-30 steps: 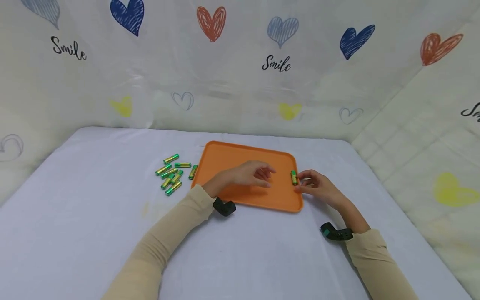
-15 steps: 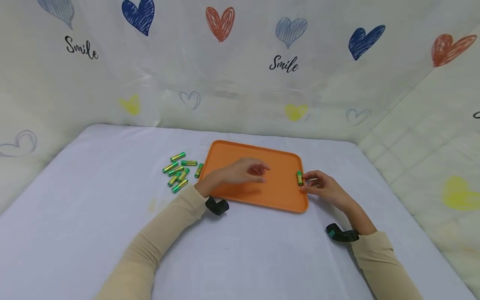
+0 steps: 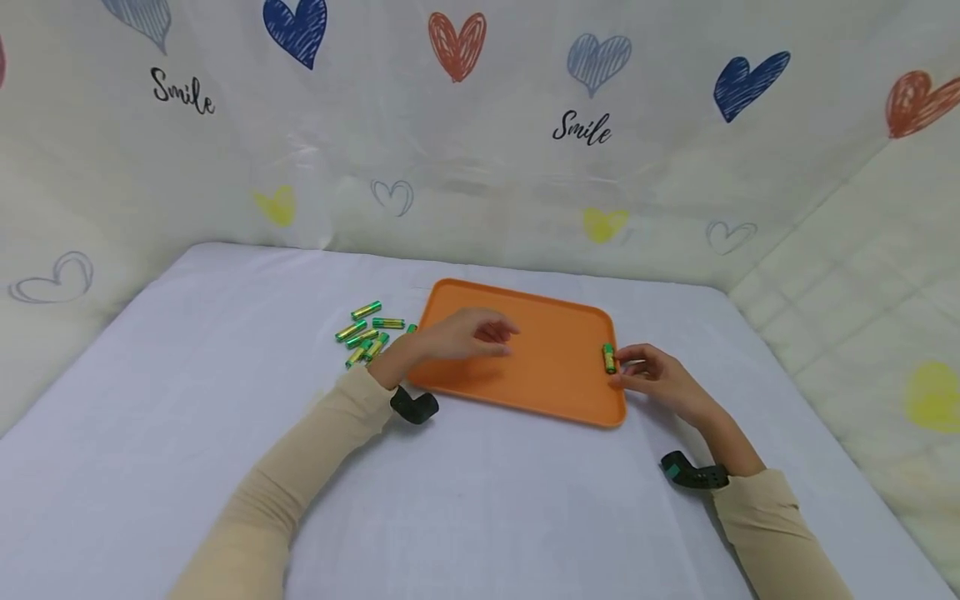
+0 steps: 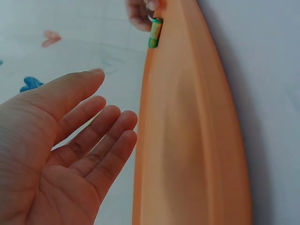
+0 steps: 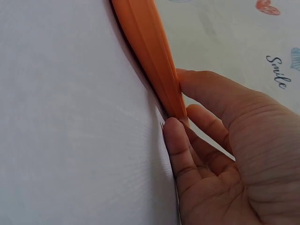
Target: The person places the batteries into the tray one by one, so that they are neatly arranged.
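Observation:
My left hand (image 3: 467,335) hovers over the left half of an orange tray (image 3: 543,367), holding nothing, its fingers relaxed in the left wrist view. The right hand (image 3: 654,379) is at the tray's right rim. In the right wrist view its thumb (image 5: 201,82) presses the rim, and its fingertips meet the edge from the other side. One green and gold battery (image 3: 609,358) lies inside the tray along that right rim, close to the right fingertips. Several like batteries (image 3: 367,310) lie loosely grouped left of the tray, some partly hidden behind the left wrist.
A white cloth (image 3: 525,500) covers the table. Behind it hangs a pale backdrop (image 3: 480,167) printed with hearts and words. A dark wrist camera (image 3: 414,406) sits on the left wrist, another wrist camera (image 3: 693,472) on the right one.
The left hand has moved left across the tray, its wrist now covering some of the loose batteries. My right hand stays at the rim. The head view has turned slightly left.

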Demonstrator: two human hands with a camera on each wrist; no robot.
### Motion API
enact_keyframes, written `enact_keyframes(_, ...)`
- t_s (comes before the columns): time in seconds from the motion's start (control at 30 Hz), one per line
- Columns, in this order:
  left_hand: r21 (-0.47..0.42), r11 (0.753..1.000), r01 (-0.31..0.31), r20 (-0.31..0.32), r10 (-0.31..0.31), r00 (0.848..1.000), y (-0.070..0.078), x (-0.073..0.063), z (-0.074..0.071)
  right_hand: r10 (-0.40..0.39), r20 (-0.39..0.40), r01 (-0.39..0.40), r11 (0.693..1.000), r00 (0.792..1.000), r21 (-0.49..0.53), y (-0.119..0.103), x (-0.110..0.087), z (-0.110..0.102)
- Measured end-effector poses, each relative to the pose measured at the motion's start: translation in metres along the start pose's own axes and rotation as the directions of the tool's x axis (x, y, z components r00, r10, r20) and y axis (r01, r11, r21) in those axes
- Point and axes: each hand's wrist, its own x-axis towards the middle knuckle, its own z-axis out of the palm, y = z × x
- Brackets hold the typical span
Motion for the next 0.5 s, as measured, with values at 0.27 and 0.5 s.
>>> enact_keyframes(0.27,0.005,0.999,-0.032,-0.018,0.032,0.999,-0.005,-0.023,-0.012,-0.005,0.002,0.005,1.0,1.0,-0.006,0.003,-0.001,0.001)
enact_keyframes(0.5,0.016,0.999,-0.032,-0.051,0.032,0.998,-0.006,-0.042,-0.023,-0.015,-0.003,0.015,1.0,1.0,-0.017,0.002,-0.002,0.0)
